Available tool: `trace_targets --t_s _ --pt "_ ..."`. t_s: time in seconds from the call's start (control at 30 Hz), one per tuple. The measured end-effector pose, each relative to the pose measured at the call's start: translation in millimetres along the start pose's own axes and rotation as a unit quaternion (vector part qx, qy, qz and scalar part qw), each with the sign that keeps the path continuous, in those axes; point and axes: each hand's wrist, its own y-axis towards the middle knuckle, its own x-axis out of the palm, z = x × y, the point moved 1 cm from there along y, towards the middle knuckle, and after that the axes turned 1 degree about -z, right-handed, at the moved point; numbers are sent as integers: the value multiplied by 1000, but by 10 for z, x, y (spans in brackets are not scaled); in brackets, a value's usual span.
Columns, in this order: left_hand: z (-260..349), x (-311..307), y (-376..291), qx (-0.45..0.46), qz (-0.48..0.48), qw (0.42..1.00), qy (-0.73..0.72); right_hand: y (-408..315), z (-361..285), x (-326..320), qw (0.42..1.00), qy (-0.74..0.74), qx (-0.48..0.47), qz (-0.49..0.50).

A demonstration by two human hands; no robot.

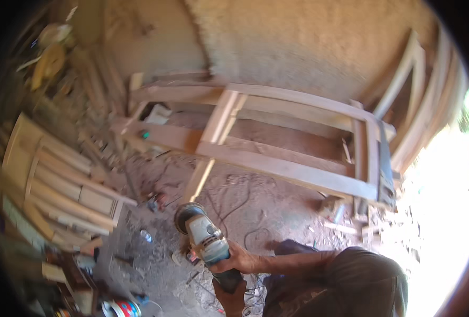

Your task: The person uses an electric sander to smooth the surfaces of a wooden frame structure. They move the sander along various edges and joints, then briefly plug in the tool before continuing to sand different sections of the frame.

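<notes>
An angle grinder with a grey and teal body is held between my two hands. My right hand wraps its body from the right side. Lower down, my left hand grips its dark rear end. The round disc at the tool's head sits by the near end of a narrow wooden bar; whether they touch, I cannot tell. That bar runs out from under a large wooden frame, which has long rails and a wide crosspiece.
Wooden slats and panels are stacked at left. A cable crosses the dusty floor. Boards lean against the right wall, near a bright opening. A colourful bucket stands bottom left. My dark clothing fills the lower right.
</notes>
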Motion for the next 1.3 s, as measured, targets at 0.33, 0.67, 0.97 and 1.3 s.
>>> trace_targets --t_s 0.33,0.67,0.97,1.3 --pt "370 1070 750 252 -211 931 161 -438 -558 -1193 905 107 -134 389" --pt "-365 2009 2364 418 -349 761 352 -1418 -1255 -1940 793 70 -328 509" --pt "-211 3402 2860 558 -425 536 469 -2314 -1095 -1674 634 18 -402 660" --pt "160 3554 2997 539 -495 513 449 -2816 -659 -1302 446 65 -473 757"
